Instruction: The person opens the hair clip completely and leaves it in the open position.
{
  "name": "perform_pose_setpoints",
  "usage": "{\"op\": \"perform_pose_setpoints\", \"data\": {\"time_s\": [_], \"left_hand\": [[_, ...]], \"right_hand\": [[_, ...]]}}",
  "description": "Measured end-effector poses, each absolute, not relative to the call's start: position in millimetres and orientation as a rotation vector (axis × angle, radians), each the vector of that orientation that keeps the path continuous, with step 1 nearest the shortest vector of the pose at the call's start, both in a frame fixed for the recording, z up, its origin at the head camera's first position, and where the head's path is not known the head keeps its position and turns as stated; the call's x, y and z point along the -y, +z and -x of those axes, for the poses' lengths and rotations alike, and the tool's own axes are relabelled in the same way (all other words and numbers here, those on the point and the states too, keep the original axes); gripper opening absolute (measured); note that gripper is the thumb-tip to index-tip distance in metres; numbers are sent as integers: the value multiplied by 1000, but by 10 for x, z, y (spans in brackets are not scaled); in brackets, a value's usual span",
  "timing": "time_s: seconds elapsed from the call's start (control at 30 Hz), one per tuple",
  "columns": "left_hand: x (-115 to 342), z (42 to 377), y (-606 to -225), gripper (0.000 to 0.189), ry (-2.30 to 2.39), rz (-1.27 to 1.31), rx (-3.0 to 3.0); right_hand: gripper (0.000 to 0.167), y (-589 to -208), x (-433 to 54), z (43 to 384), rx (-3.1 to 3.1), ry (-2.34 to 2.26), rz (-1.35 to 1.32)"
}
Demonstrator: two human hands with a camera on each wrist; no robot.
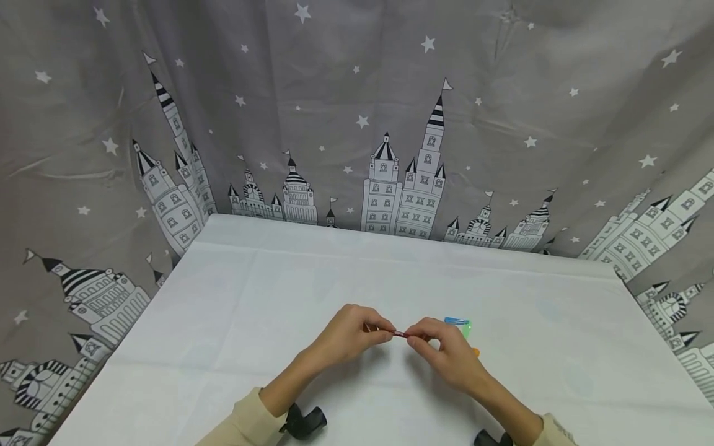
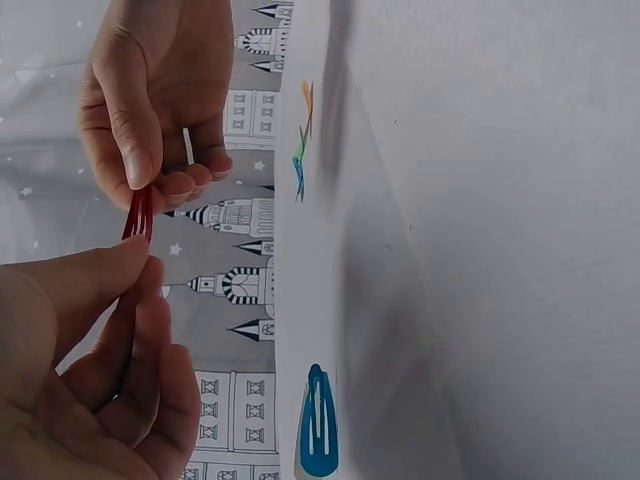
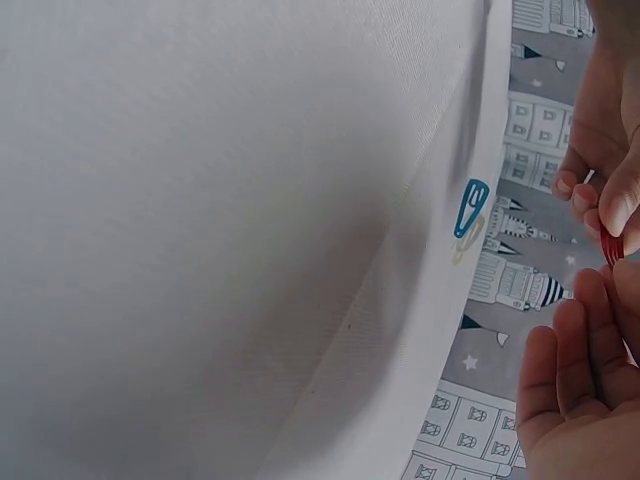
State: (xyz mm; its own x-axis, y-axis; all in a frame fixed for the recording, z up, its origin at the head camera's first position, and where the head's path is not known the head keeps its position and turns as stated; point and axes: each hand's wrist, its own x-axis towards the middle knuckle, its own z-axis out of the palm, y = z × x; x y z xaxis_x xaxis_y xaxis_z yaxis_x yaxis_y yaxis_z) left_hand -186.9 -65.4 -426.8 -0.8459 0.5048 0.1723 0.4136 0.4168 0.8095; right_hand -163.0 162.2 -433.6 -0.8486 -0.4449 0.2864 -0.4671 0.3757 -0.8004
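Note:
A red snap hair clip [image 1: 399, 334] is held in the air above the table between both hands. My left hand [image 1: 350, 334] pinches one end between thumb and fingertips, and my right hand [image 1: 449, 354] pinches the other. In the left wrist view the slotted red clip [image 2: 139, 214] shows between the two thumbs, its ends hidden under the fingertips. Beyond the right hand lie a blue clip [image 1: 457, 321], a green clip [image 1: 467, 329] and an orange clip [image 1: 476, 352], partly covered by that hand. Another blue clip [image 2: 319, 425] lies over a beige one, seen in the left wrist view.
The white-covered table [image 1: 234, 310] spreads around the hands. Behind it and along its sides hangs a grey curtain [image 1: 329, 99] printed with castles and stars. Black wrist straps with camera mounts [image 1: 304, 423] sit at both sleeves.

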Motion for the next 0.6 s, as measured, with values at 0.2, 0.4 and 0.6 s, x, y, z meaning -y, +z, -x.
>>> {"op": "perform_pose_setpoints", "data": {"time_s": [0.2,0.4,0.6], "left_hand": [[667,1837,-4300,9,1518,-835,-2481],[676,1823,-4314,8,1559,-865,-2447],[674,1818,-4296,8,1554,-894,-2424]], "right_hand": [[11,-4344,-1619,1602,2547,1532,-868],[10,-4371,-1620,1611,2535,1514,-884],[11,-4399,-1617,1615,2519,1481,-912]]}}
